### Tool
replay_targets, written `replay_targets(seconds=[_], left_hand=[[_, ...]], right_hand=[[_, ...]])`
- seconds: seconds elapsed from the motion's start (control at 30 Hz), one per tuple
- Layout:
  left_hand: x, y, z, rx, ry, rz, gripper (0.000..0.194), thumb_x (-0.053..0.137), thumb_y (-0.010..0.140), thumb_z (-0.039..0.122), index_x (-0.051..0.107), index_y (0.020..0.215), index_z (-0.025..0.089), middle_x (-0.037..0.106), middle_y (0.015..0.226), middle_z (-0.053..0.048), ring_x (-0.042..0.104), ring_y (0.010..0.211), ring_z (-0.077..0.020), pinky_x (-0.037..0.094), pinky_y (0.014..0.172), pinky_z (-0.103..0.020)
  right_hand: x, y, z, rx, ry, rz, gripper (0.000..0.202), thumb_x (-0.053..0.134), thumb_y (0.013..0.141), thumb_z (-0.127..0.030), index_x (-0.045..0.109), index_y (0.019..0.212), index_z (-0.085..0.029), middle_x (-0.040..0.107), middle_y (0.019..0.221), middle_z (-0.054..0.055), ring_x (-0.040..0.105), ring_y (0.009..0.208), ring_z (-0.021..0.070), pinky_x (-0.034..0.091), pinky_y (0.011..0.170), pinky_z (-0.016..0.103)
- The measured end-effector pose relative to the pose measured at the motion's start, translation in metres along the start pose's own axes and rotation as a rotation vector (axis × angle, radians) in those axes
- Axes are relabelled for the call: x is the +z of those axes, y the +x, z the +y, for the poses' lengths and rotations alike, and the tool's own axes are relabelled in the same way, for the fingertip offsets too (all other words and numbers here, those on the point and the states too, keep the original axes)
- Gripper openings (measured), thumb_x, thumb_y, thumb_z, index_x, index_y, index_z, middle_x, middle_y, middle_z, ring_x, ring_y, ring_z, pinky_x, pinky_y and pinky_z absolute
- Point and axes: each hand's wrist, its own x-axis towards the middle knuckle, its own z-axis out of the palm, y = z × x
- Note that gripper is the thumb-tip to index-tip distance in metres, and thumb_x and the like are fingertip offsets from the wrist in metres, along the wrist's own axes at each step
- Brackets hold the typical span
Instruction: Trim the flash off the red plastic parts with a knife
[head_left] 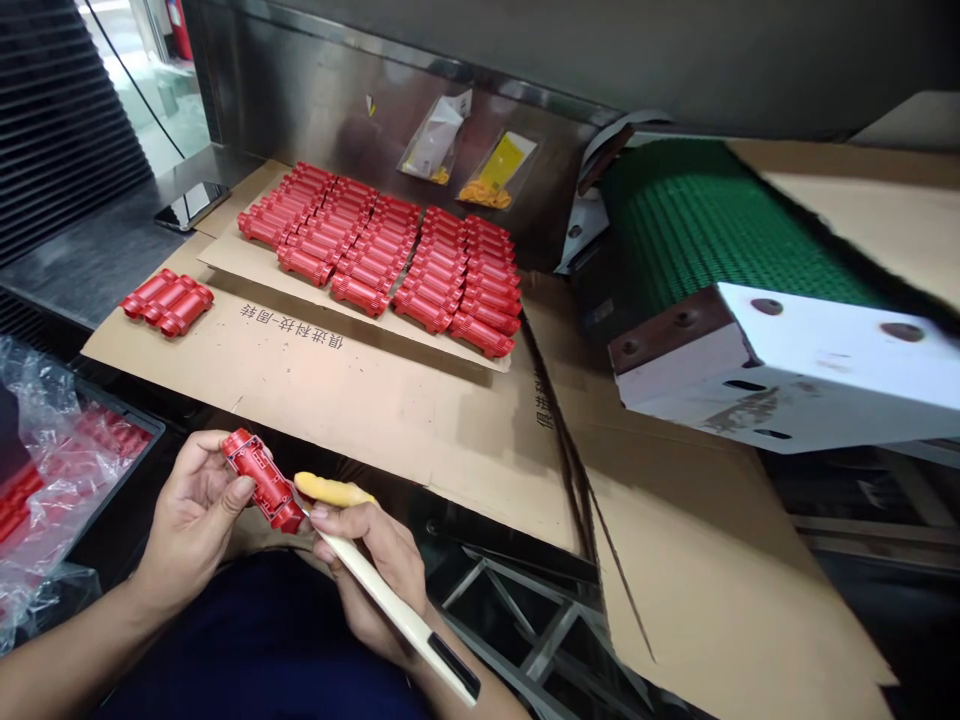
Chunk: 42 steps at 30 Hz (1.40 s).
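Observation:
My left hand [195, 510] is closed round a red plastic housing [259, 478], its fingers and thumb on the two sides of the upper part. The housing is tilted, with its recessed, ribbed side towards me. In my right hand [375, 560] lies a knife [397, 610] with a long cream handle and a black end. Its small metal tip meets the lower end of the housing; exactly where it touches is hard to make out. A yellow finger cot [330, 490] covers my right index finger, which stretches out beside the housing.
Several rows of red housings [360, 285] stand on a cardboard sheet [480, 365] on the bench. Three more housings [166, 302] lie at left, near a phone [192, 205]. A plastic-lined bin [157, 432] holds red parts. A green conveyor belt [675, 220] with a metal frame juts in at right.

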Motion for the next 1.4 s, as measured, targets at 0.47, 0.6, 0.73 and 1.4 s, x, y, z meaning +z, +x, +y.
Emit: replay_targets(seconds=[0.47,0.6,0.73,1.4], left_hand=[[0.006,-0.006,0.005,-0.066,0.044,-0.074,0.017,0.084,0.092,0.023,0.074,0.105,0.026,0.078,0.101,-0.003,0.077,0.091,-0.0166,0.064,0.084,-0.026],[0.009,-0.006,0.007,-0.025,0.079,-0.088,0.013,0.084,0.091,0.021,0.076,0.099,0.025,0.080,0.096,-0.002,0.076,0.085,-0.0141,0.063,0.080,-0.021],[0.012,-0.006,0.009,-0.018,0.091,-0.058,0.013,0.086,0.088,0.021,0.077,0.097,0.024,0.079,0.095,-0.002,0.076,0.085,-0.0145,0.063,0.080,-0.021],[0.008,-0.006,0.013,-0.175,-0.082,-0.082,0.032,0.087,0.089,0.028,0.071,0.117,0.030,0.081,0.097,-0.003,0.077,0.081,-0.0173,0.065,0.074,-0.027]], right_hand=[[0.007,0.007,0.000,-0.001,-0.023,0.087,0.023,0.068,0.103,-0.015,0.073,0.123,-0.023,0.075,0.129,0.015,0.077,0.108,0.0262,0.070,0.088,0.043],[0.016,0.011,-0.004,-0.044,-0.025,0.100,0.026,0.065,0.103,-0.011,0.071,0.125,-0.020,0.078,0.116,0.013,0.075,0.105,0.0253,0.068,0.089,0.043],[0.014,0.012,-0.005,-0.065,-0.028,0.101,0.027,0.066,0.099,-0.007,0.071,0.123,-0.018,0.078,0.115,0.014,0.074,0.105,0.0248,0.067,0.089,0.041],[-0.002,0.003,-0.004,0.211,0.001,0.179,0.020,0.067,0.101,-0.013,0.072,0.116,-0.024,0.079,0.106,0.007,0.077,0.096,0.0207,0.064,0.085,0.034]])
